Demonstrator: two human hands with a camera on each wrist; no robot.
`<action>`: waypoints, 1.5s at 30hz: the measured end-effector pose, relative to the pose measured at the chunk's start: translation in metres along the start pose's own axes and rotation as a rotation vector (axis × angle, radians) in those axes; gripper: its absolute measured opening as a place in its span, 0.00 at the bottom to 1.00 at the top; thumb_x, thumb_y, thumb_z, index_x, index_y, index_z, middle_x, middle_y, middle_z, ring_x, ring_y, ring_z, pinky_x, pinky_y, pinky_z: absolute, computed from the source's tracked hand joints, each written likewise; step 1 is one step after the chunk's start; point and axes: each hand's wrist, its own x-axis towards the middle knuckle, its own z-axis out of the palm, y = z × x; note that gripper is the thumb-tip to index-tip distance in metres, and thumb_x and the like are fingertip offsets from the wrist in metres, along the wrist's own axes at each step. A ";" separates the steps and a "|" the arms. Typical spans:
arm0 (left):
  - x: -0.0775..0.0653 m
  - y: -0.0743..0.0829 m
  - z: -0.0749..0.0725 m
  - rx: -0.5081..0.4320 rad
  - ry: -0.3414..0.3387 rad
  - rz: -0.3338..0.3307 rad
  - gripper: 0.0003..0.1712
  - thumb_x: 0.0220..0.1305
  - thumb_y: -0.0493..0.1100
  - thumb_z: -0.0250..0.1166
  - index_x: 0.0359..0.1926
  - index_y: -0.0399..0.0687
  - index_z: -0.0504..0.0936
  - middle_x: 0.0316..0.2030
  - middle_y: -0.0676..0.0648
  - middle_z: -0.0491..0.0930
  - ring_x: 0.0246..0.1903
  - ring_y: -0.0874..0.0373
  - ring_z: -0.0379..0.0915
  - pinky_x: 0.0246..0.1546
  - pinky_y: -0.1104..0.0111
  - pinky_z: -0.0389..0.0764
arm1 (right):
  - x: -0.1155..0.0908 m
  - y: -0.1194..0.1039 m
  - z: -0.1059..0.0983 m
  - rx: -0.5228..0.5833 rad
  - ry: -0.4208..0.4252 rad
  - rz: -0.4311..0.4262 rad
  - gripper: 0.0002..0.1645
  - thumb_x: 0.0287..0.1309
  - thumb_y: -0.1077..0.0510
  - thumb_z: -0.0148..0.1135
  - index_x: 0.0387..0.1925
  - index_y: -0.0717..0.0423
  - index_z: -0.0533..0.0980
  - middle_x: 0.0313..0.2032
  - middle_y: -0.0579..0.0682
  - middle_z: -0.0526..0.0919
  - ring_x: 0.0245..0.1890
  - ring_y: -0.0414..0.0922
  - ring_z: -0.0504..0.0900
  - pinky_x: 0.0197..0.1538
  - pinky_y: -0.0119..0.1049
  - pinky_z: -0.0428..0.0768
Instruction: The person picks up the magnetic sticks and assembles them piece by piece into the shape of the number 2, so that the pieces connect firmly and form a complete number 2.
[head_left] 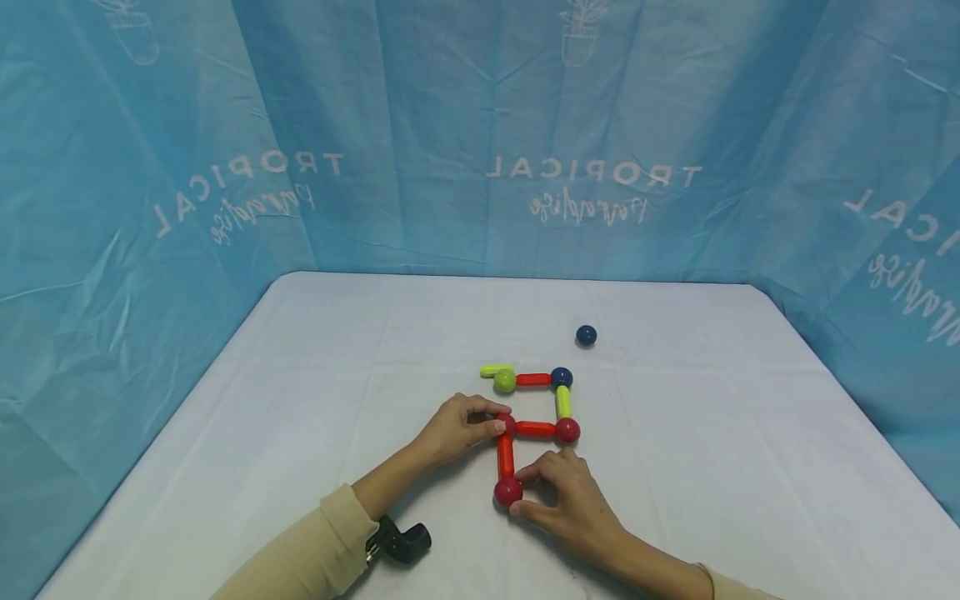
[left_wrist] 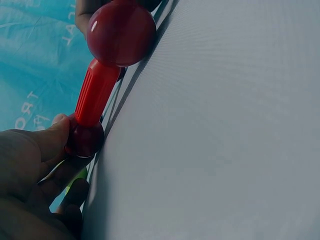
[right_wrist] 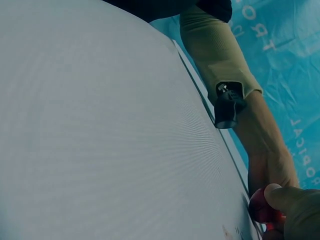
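A chain of coloured balls and rods lies on the white table. My left hand (head_left: 459,431) pinches the red ball (head_left: 507,424) at a corner of the chain between thumb and fingers. From that ball a red rod (head_left: 506,457) runs toward me to another red ball (head_left: 508,492), which my right hand (head_left: 573,502) pinches. A second red rod (head_left: 536,429) leads right to a third red ball (head_left: 567,431). Beyond it are a yellow-green rod (head_left: 563,402), a dark blue ball (head_left: 561,378), a red rod (head_left: 533,380) and a green ball (head_left: 505,382).
Behind the green ball lies a yellow-green rod (head_left: 491,370). A loose dark blue ball (head_left: 587,336) sits farther back on the white table (head_left: 697,400). A blue printed curtain (head_left: 450,108) surrounds the table's back and sides. A black wrist device (head_left: 405,543) hangs at the left sleeve.
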 end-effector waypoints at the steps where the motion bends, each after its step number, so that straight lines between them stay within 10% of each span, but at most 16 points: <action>1: 0.000 0.000 0.000 0.001 0.000 0.002 0.16 0.58 0.47 0.66 0.48 0.50 0.84 0.42 0.50 0.85 0.43 0.58 0.69 0.46 0.65 0.68 | 0.000 0.000 0.000 -0.002 0.000 0.000 0.20 0.38 0.51 0.76 0.38 0.38 0.80 0.32 0.28 0.77 0.39 0.31 0.67 0.46 0.35 0.67; 13: 0.000 0.000 0.000 -0.004 -0.012 -0.034 0.16 0.59 0.46 0.66 0.49 0.52 0.84 0.41 0.50 0.85 0.42 0.58 0.68 0.44 0.65 0.67 | 0.022 -0.004 -0.027 0.001 0.039 0.015 0.22 0.40 0.48 0.75 0.42 0.44 0.81 0.37 0.34 0.81 0.41 0.36 0.68 0.44 0.34 0.70; 29: 0.000 -0.001 -0.001 -0.009 -0.020 -0.012 0.17 0.59 0.47 0.65 0.49 0.51 0.84 0.42 0.50 0.85 0.44 0.58 0.69 0.46 0.63 0.67 | 0.141 0.043 -0.052 -0.288 0.117 -0.053 0.19 0.48 0.50 0.71 0.42 0.52 0.83 0.39 0.49 0.85 0.42 0.48 0.71 0.49 0.46 0.65; 45: -0.001 0.001 -0.002 -0.001 -0.018 -0.032 0.16 0.59 0.46 0.66 0.49 0.52 0.84 0.43 0.50 0.84 0.44 0.57 0.68 0.46 0.64 0.67 | 0.188 0.056 -0.045 -0.449 -0.194 -0.029 0.20 0.48 0.44 0.70 0.43 0.46 0.83 0.43 0.46 0.84 0.49 0.49 0.71 0.55 0.50 0.67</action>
